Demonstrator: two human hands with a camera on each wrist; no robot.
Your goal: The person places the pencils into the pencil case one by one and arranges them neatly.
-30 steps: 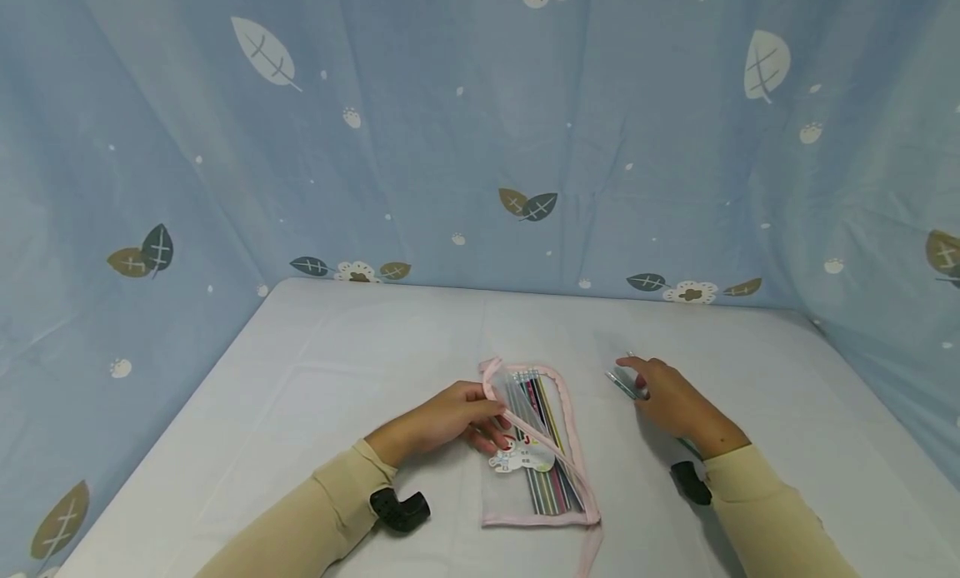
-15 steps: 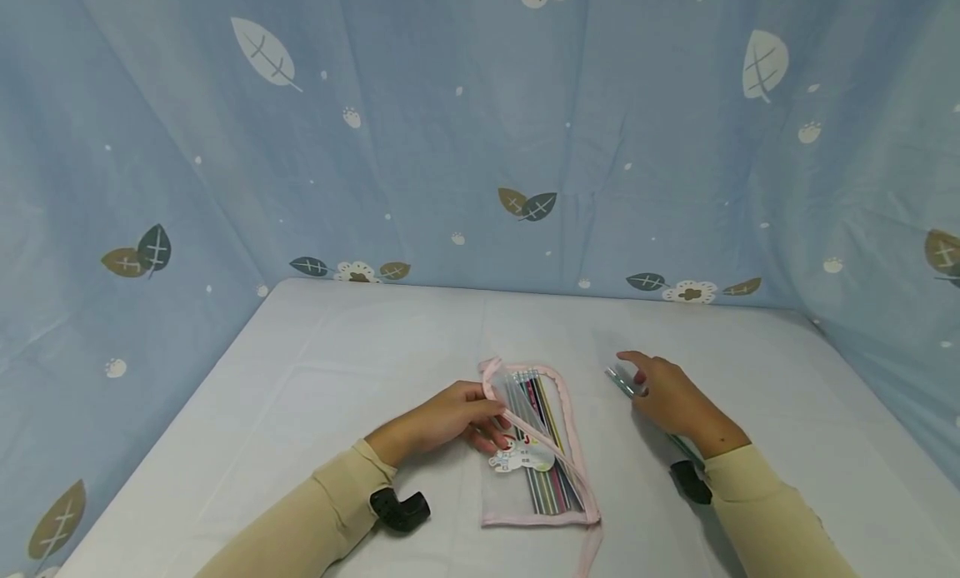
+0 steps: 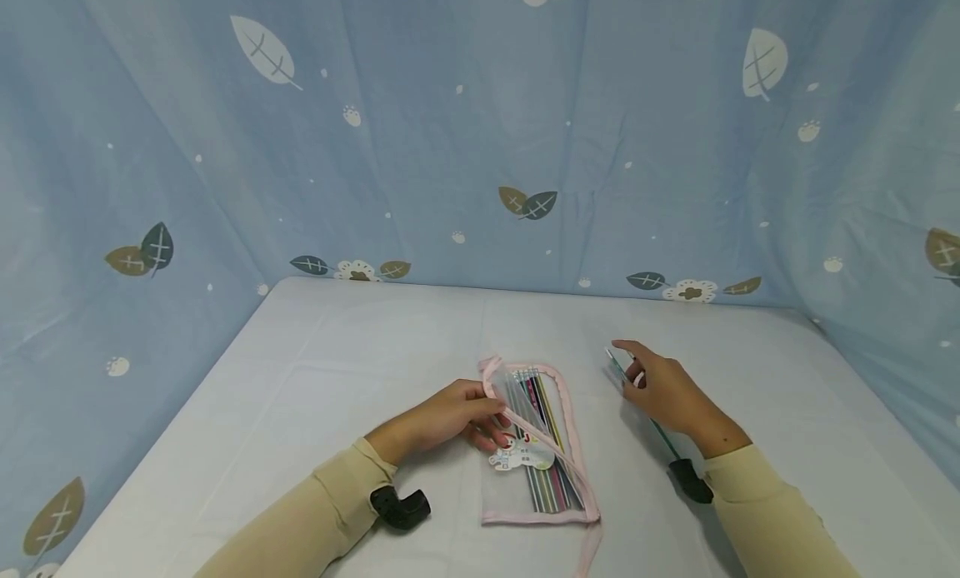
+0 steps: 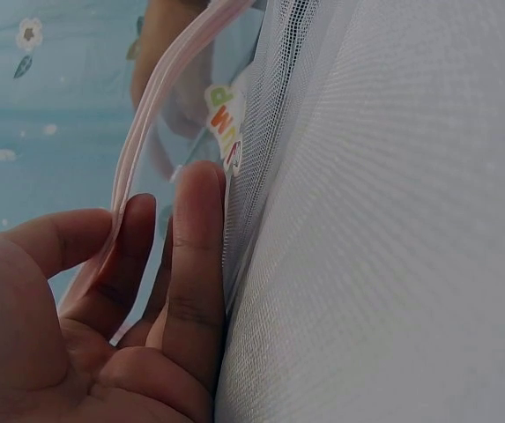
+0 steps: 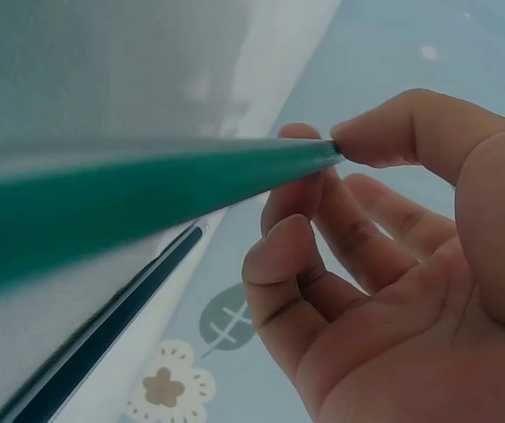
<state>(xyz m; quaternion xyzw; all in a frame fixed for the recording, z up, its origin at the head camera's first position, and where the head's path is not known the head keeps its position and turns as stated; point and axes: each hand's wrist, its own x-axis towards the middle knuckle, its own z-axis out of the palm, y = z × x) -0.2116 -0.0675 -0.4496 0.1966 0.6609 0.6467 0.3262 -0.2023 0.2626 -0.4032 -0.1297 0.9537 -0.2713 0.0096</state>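
A see-through mesh pencil pouch (image 3: 501, 496) with pink trim lies at the middle front, its flap partly raised. Several striped and coloured pencils (image 3: 551, 488) lie inside it. My left hand (image 3: 461, 416) pinches the pink edge (image 4: 151, 97) of the opening between thumb and index finger, with its other fingers inside, against the mesh. To the right of the pouch, my right hand (image 3: 663, 391) pinches a green pencil (image 5: 190, 185) between thumb and fingers; it slants back under the wrist. A second, dark teal pencil (image 5: 111, 322) lies beneath it in the right wrist view.
A cartoon label (image 3: 521, 455) sits on the pouch front. A pink strap (image 3: 590, 549) trails toward the near edge. Black wrist devices (image 3: 401, 509) show below both cuffs. The white table (image 3: 375, 336) meets a blue patterned curtain (image 3: 420, 145) at the back and sides.
My right hand has risen slightly and shifted back, and the green pencil's far end has come up with it. The left hand and the pouch have stayed in place.
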